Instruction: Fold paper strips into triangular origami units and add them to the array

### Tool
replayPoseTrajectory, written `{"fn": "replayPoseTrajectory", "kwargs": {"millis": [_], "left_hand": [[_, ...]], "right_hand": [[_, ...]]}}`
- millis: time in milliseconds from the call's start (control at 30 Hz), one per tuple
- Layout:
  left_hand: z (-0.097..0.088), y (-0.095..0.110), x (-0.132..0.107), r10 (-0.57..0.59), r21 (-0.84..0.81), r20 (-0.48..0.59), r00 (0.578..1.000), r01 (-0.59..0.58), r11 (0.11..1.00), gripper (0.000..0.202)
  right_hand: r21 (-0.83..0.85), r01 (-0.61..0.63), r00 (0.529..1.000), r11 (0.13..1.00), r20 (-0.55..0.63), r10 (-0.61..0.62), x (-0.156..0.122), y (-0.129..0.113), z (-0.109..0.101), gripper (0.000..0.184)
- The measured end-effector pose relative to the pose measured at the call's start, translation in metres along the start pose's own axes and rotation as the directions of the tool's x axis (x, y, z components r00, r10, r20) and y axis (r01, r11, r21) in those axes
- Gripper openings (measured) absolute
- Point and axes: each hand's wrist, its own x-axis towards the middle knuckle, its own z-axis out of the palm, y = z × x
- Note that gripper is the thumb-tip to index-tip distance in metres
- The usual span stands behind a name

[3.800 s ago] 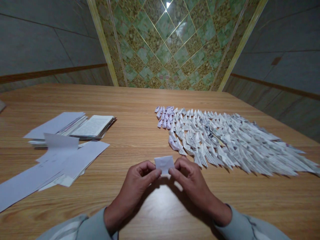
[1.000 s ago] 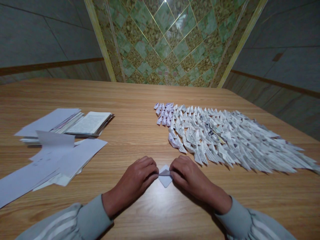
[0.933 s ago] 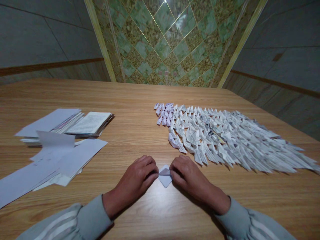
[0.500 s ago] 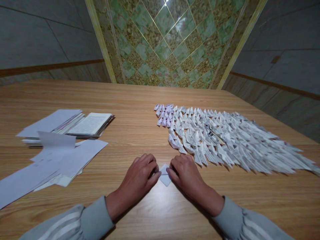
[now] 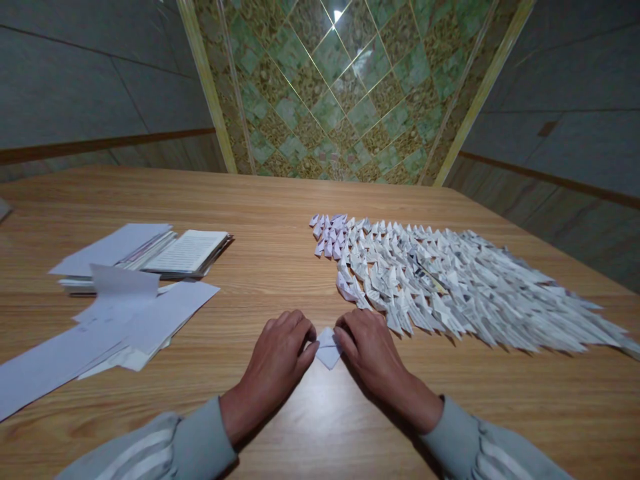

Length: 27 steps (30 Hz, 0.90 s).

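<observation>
A small white folded paper piece (image 5: pixel 329 349) lies on the wooden table (image 5: pixel 280 200), its point toward me. My left hand (image 5: pixel 281 353) presses its left edge with curled fingers. My right hand (image 5: pixel 367 348) pinches its right edge the same way. Both hands rest on the table, knuckles up, fingertips meeting over the paper. Grey sleeves cover both wrists.
Several rows of small folded paper triangles (image 5: pixel 450 287) spread over the table's right half, just beyond my right hand. At the left lie loose white sheets (image 5: pixel 115 327) and a stack of printed paper (image 5: pixel 175 253). A green tiled wall (image 5: pixel 340 87) stands behind.
The paper was held up as a rectangle between both hands; it now lies flat on the table, folded to a point, with both hands pressing closer over it.
</observation>
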Motion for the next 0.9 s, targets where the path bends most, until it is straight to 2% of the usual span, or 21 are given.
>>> {"fn": "replayPoseTrajectory", "kwargs": {"millis": [67, 200, 467, 533, 633, 767, 900], "left_hand": [[0.001, 0.0, -0.001, -0.002, -0.006, -0.004, 1.0, 0.002, 1.0, 0.005], [0.002, 0.0, -0.002, -0.006, -0.016, -0.024, 1.0, 0.006, 1.0, 0.006], [0.007, -0.004, -0.003, 0.005, -0.069, -0.06, 0.998, -0.009, 0.998, 0.003], [0.008, -0.005, -0.003, 0.004, -0.101, -0.073, 0.997, -0.011, 0.995, 0.012], [0.01, -0.004, -0.003, -0.011, -0.166, -0.097, 0.995, -0.006, 0.986, 0.02], [0.007, -0.004, -0.002, -0.045, -0.304, -0.112, 0.993, 0.009, 0.953, 0.016], [0.004, -0.006, 0.001, -0.101, -0.507, -0.089, 0.991, 0.042, 0.861, 0.019]], "right_hand": [[0.025, -0.014, 1.0, 1.0, -0.01, 0.014, -0.001, -0.002, 0.001, 0.006], [0.061, -0.033, 0.999, 0.998, -0.029, 0.035, -0.001, -0.006, 0.008, 0.016], [0.144, -0.009, 0.997, 0.989, -0.072, 0.019, -0.001, -0.008, 0.017, 0.011], [0.178, 0.009, 0.997, 0.984, -0.082, 0.006, 0.0, -0.006, 0.017, 0.011], [0.236, 0.047, 0.995, 0.971, -0.098, -0.024, 0.001, -0.004, 0.018, 0.014], [0.308, 0.109, 0.988, 0.945, -0.138, -0.069, 0.003, -0.003, 0.017, 0.013], [0.355, 0.176, 0.975, 0.918, -0.191, -0.113, 0.004, -0.006, 0.014, 0.011]]}}
